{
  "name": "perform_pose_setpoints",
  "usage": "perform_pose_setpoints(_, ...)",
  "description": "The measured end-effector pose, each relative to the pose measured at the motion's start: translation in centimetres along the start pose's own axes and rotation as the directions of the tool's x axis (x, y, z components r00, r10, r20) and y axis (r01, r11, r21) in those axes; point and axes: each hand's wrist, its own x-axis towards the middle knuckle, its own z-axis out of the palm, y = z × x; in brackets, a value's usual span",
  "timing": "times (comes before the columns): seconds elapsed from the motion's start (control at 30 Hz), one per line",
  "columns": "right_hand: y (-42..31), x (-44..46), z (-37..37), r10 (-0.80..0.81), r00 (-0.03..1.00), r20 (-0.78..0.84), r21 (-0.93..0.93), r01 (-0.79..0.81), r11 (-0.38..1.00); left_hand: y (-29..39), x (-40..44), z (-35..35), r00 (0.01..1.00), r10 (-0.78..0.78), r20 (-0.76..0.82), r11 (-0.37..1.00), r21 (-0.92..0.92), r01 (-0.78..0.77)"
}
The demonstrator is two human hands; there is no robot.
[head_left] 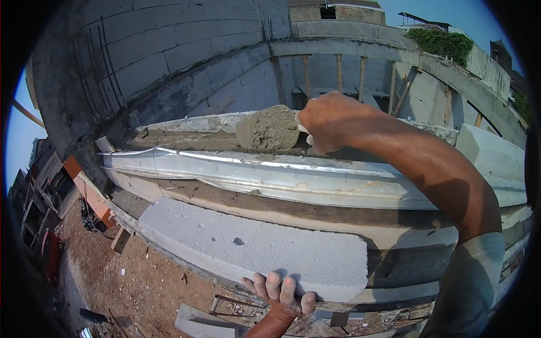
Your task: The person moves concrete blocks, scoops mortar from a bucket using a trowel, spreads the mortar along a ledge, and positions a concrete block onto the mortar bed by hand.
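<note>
My right hand [322,125] is closed at the right end of a mortar-covered trowel [269,129], its handle hidden by the fingers. The trowel lies over a strip of wet mortar [191,139] along the wall top. In front of that strip runs a long silvery metal channel [270,177]. Lower down, a pale grey block [248,242] with small pits lies flat on the ledge. Against the block's front edge rests my left hand [282,294], its fingers spread and dusted with powder.
Another pale block [489,149] sits at the right end of the wall. Thin rebar rods [104,62] rise at the upper left. Wooden props [340,73] stand behind the wall. Far below, the dirt ground [141,281] holds scattered debris.
</note>
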Motion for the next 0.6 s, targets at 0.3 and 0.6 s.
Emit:
perform_pose_setpoints(0.3,1.5,-0.8,1.9,-0.045,0.978,-0.204,0.014,0.049,0.999,0.3,0.3,0.0,1.000,-0.013,0.001,1.000,0.010,0.013)
perform_pose_setpoints(0.6,3.6,-3.2,2.4,0.042,0.992,-0.119,0.066,-0.034,0.997,-0.8,-1.4,0.2,0.999,0.029,0.040,0.993,0.116,-0.034)
